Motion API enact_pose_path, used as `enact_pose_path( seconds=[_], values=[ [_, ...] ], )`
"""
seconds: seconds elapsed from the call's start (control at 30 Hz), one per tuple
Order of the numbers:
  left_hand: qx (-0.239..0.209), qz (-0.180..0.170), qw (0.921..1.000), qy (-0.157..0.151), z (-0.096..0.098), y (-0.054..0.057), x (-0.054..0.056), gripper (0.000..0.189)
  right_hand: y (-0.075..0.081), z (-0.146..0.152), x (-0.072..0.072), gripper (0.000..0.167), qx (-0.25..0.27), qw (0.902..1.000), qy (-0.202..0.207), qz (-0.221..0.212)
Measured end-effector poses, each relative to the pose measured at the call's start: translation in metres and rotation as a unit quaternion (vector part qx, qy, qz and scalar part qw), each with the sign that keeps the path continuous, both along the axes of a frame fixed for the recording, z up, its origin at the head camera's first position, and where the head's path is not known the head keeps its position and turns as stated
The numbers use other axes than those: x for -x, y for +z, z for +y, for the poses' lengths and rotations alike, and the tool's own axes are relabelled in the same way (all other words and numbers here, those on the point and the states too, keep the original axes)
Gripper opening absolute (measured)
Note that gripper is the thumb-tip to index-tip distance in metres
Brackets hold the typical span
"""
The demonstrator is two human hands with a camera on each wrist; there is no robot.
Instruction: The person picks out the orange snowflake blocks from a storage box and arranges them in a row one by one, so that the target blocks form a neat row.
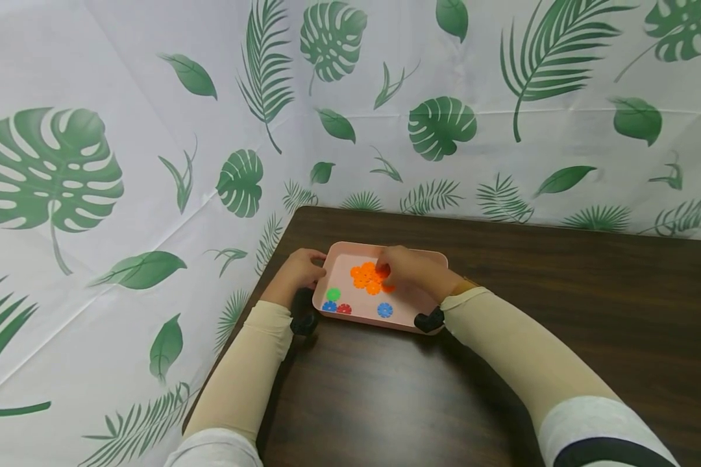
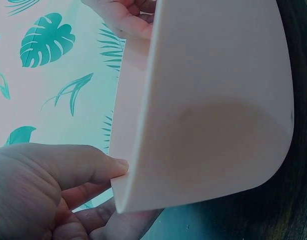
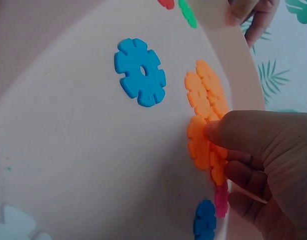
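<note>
A shallow pink tray (image 1: 411, 303) stands on the dark wooden table with notched plastic snowflake discs inside. My left hand (image 1: 300, 271) pinches the tray's left end, its thumb on the rim (image 2: 136, 150) in the left wrist view. Over the tray's right part reaches my right hand (image 1: 416, 269). Its thumb and fingers pinch an orange snowflake disc (image 3: 198, 145) at the cluster of orange discs (image 1: 363, 275). Near the tray's front side lies a blue disc (image 1: 385, 310). Green (image 1: 333, 294), blue (image 1: 329, 306) and red (image 1: 344, 309) discs lie in the front left corner.
The right wrist view also has a pink disc (image 3: 221, 201), another blue disc (image 3: 205, 221) and a whitish disc (image 3: 16, 223) in the tray. A leaf-printed cloth (image 1: 380, 149) hangs behind and left of the table (image 1: 561, 311). Table surface stretches to the right of the tray.
</note>
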State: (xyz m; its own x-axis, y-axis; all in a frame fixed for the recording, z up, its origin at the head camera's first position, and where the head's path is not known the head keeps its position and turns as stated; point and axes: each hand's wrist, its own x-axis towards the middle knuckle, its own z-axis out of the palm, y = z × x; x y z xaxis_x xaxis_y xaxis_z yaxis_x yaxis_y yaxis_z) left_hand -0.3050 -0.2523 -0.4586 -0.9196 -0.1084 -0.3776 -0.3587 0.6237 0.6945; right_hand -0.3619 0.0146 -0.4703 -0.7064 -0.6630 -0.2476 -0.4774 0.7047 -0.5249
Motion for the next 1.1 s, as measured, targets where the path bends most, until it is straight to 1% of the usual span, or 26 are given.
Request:
enact_pose_path(
  seconds=[0.2,0.33,0.47,0.6,0.8,0.9,0.97,1.1],
  values=[
    [0.000,-0.006,1.0000,0.006,0.002,-0.005,-0.002,0.050,-0.003,0.002,-0.005,0.032,0.009,0.9999,-0.006,-0.007],
    [-0.002,-0.005,1.0000,0.002,0.004,-0.006,-0.003,0.049,-0.003,0.004,-0.007,0.033,0.011,0.9998,-0.015,-0.003],
    [-0.003,-0.002,1.0000,-0.002,0.005,-0.006,-0.004,0.049,0.003,0.005,-0.006,0.033,0.013,0.9996,-0.015,0.020],
    [0.000,0.003,1.0000,-0.004,0.005,-0.004,-0.004,0.048,0.016,0.010,-0.005,0.032,0.017,0.9980,0.002,0.061],
    [0.003,0.003,1.0000,-0.003,0.003,-0.001,-0.004,0.048,0.044,0.028,-0.001,0.033,0.035,0.9944,0.002,0.100],
    [0.000,0.004,1.0000,-0.001,0.002,0.000,-0.004,0.048,0.057,0.044,0.001,0.032,0.040,0.9919,-0.009,0.120],
    [0.001,0.004,1.0000,0.000,0.001,0.000,-0.004,0.047,0.065,0.059,0.002,0.031,0.041,0.9909,-0.021,0.127],
    [0.005,0.004,1.0000,0.000,0.001,0.001,-0.005,0.047,0.068,0.096,0.005,0.032,0.039,0.9889,-0.051,0.134]
  ],
)
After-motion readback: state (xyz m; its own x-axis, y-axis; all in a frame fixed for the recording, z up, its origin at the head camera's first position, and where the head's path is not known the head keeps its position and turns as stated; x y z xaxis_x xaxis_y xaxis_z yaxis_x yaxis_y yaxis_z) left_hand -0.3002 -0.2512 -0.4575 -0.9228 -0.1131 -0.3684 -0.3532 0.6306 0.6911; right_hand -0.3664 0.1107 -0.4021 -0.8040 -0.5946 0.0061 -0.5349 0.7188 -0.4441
